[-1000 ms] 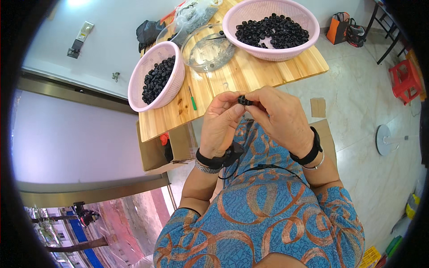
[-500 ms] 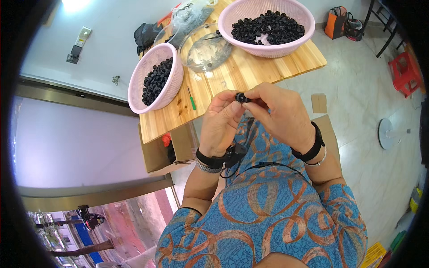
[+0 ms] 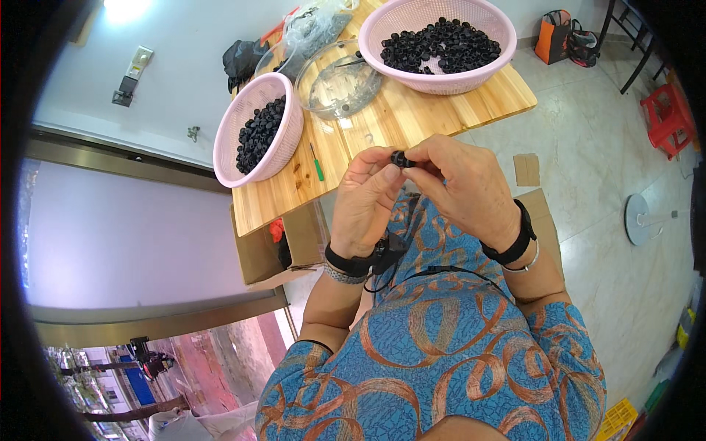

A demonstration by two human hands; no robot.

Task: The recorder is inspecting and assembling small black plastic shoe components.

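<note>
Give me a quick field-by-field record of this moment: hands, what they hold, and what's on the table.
left hand: left hand pinches one end of the small black round plastic part
right hand: right hand grips the same part from the other side
position: part held above the near edge of the light wooden table
far basket: large pink plastic mesh basket of black parts
left basket: smaller pink plastic mesh basket of black parts
between them: clear glass bowl
loose item: green-handled tool on the table
</note>
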